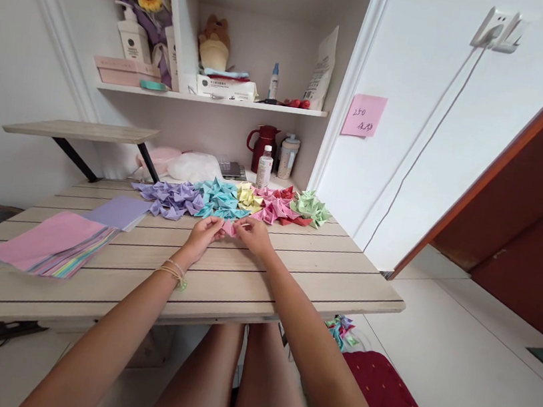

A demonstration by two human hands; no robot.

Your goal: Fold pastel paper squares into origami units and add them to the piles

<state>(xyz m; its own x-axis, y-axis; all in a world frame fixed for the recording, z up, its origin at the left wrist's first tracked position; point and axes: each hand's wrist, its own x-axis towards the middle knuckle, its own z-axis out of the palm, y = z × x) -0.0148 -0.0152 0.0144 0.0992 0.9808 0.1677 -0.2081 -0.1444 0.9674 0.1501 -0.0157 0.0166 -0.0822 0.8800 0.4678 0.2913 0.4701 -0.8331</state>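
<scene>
Left hand (205,236) and right hand (253,234) are meeting above the tabletop (220,284), each closing its fingertips on one side of a small pink paper piece (229,228). The piece is lying directly between the two hands, just right of the left fingertips and just left of the right ones. Its small, angular outline is suggesting a part-folded state, though the fingers are hiding its exact creases. Just beyond both hands, finished-looking folded pieces are forming a band: purple pieces (173,200) are sitting beyond and left of the left hand, followed rightward by blue pieces (222,198), yellow pieces (248,197), mixed pink and red pieces (273,208), and green pieces (311,208). Flat purple sheets (116,211) are resting left of the left hand; farther left and nearer the body, a fanned multicoloured stack (54,237) is lying unfolded. Much folding is thus appearing complete, while the held piece and the flat paper are seemingly remaining unfinished.
</scene>
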